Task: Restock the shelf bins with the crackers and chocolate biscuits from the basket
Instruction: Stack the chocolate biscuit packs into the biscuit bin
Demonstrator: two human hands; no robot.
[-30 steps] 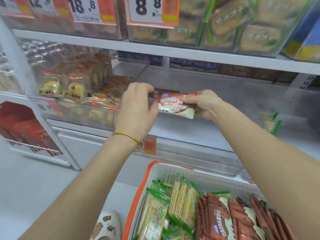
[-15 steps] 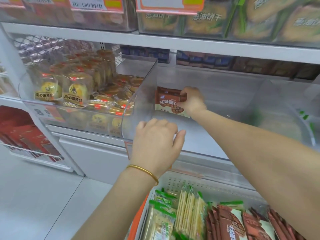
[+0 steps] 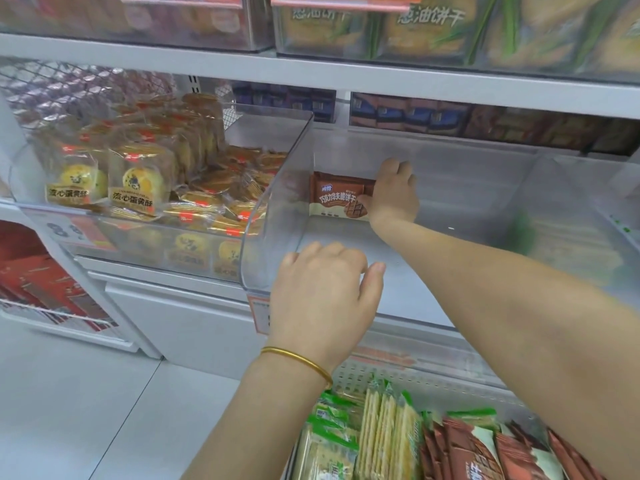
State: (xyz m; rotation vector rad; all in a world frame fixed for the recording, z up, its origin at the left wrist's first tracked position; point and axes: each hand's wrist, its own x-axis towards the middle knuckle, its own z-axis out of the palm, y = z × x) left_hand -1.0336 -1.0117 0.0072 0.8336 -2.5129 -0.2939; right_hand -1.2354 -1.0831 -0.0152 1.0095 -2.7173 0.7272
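Note:
A brown and cream chocolate biscuit pack stands upright at the back left of a clear shelf bin. My right hand reaches deep into the bin and grips the pack's right edge. My left hand, with a gold bangle on its wrist, hovers at the bin's front rim with fingers loosely curled, holding nothing. Below, the white basket holds green-wrapped cracker packs on the left and more chocolate biscuit packs on the right.
The clear bin to the left is full of yellow pastry packs. A bin on the right holds blurred green-marked packs. Bins of crackers line the shelf above. Red boxes sit low at the left.
My right hand carried the chocolate biscuit pack to the bin's back left and stood it upright. My left hand let go of the pack and dropped to the bin's front rim.

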